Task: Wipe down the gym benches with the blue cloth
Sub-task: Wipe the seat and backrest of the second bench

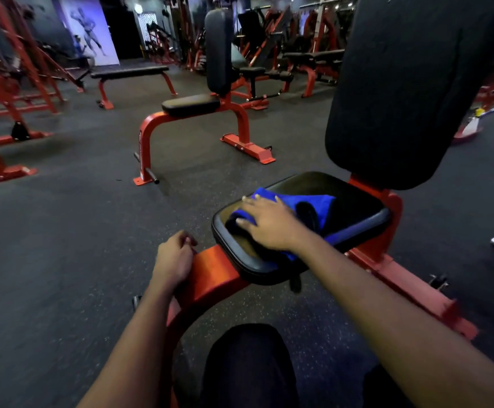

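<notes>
Dark speckled rubber gym floor lay around the nearest red-framed bench, where both hands were.
The right hand lay flat, fingers straight, on the crumpled blue cloth, which rested on the black padded seat below the tall black back pad. The left hand was apart from it, fingers curled over the red steel frame bar just in front of the seat.

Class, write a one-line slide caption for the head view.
Right hand presses blue cloth on the bench's black seat pad; left hand holds the red frame.
</notes>
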A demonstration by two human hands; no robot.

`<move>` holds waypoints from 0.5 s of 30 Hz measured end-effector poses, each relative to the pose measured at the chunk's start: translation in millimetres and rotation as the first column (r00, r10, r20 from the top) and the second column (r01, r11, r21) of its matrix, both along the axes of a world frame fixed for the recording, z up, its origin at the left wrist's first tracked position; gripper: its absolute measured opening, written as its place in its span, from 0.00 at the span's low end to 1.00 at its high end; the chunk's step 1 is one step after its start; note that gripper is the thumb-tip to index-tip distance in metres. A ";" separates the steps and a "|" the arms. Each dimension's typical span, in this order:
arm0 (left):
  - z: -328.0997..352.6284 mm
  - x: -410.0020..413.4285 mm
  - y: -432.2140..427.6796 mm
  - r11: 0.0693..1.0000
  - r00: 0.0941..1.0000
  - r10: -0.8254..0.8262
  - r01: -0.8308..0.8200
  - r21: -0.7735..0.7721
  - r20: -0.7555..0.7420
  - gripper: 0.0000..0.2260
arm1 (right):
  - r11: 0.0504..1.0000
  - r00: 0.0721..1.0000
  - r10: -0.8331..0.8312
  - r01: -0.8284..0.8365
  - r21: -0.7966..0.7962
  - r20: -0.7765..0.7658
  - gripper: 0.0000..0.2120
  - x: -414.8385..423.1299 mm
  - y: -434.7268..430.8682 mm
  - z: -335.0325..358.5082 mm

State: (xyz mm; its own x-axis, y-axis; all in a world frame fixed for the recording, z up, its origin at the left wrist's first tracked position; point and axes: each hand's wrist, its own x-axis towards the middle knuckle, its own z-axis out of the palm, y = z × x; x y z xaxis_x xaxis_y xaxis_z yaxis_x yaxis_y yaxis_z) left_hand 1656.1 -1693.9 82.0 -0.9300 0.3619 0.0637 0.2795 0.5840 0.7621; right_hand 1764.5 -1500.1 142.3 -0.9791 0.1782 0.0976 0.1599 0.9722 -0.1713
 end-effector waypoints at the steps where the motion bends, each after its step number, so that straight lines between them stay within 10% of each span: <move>1: 5.4 -1.3 1.5 0.997 0.999 0.034 -0.036 0.062 0.021 0.13 | 1.000 0.997 0.021 -0.022 -0.019 -0.071 0.23 17.0 0.0 -1.2; 10: 73.2 35.1 67.9 0.895 0.988 -0.021 0.088 0.437 -0.155 0.10 | 0.828 0.773 -0.553 0.471 -0.304 -0.310 0.13 111.5 95.6 2.0; 15: 113.4 63.2 121.2 0.858 0.923 -0.285 0.366 0.362 -0.259 0.15 | 0.488 0.636 -0.631 -0.117 -0.865 -0.443 0.15 103.6 96.2 36.6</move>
State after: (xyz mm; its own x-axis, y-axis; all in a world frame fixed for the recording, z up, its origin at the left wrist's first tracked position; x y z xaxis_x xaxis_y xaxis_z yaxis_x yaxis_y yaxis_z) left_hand 1719.3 -1572.7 195.4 -0.7185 0.5476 0.4287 0.5623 0.0946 0.8215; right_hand 1868.1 -1403.8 178.9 -0.5697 0.7641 0.3027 -0.1429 0.2706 -0.9520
